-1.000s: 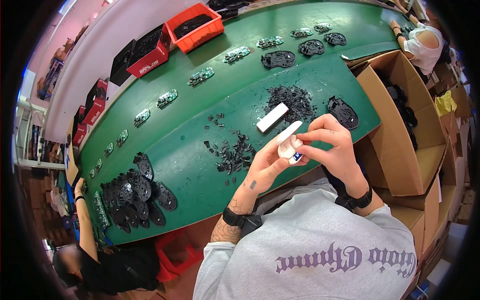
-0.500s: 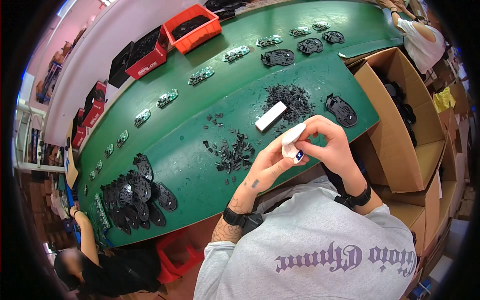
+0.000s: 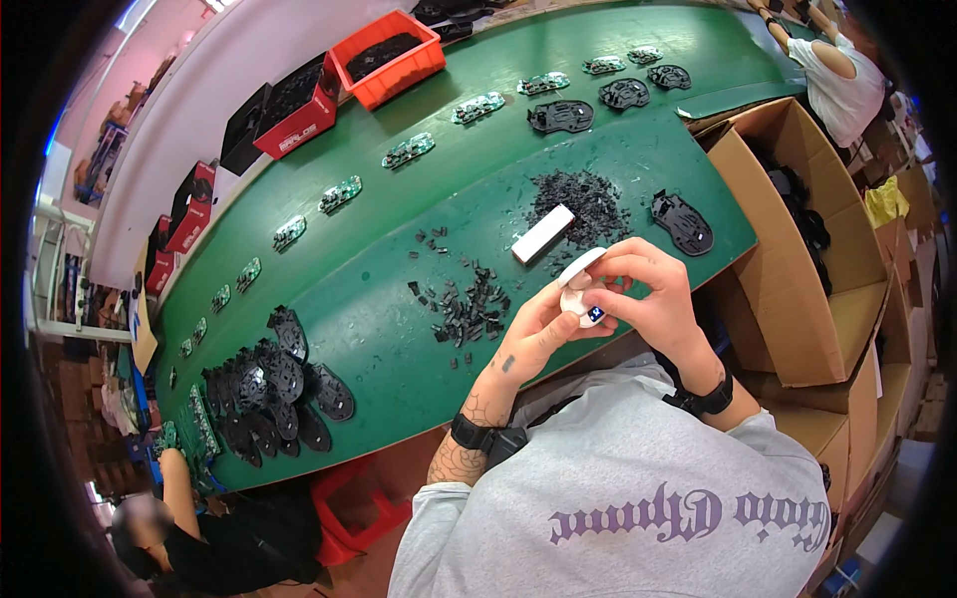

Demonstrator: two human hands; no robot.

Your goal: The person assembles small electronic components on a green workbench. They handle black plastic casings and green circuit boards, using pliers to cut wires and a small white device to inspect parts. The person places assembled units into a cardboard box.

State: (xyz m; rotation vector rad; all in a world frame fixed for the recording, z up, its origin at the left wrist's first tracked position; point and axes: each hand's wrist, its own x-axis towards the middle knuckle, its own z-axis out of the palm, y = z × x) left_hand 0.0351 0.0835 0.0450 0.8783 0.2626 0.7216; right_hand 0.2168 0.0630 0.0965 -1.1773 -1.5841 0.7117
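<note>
A small white earbud case (image 3: 574,298) with its lid raised and a little dark lit display is between my hands, above the near edge of the green table. My left hand (image 3: 539,325) is closed around its body from the left. My right hand (image 3: 646,289) has its thumb and bent fingers pressed on the case by the lid and the display; whether an earbud is between them is hidden. Beyond my hands lie a white oblong box (image 3: 543,234) and a heap of small black parts (image 3: 583,199). A black mouse base shell (image 3: 682,221) rests to the right.
Green circuit boards (image 3: 409,149) form a row along the far strip. Stacked black shells (image 3: 264,389) and loose black pieces (image 3: 469,304) lie left. An orange bin (image 3: 389,65) stands at the back, open cardboard boxes (image 3: 797,249) at right. Other people work at both ends.
The row of circuit boards and far shells has shifted slightly right. My right fingers have moved further in over the open case. The co-worker's hand at lower left has drawn down toward a board.
</note>
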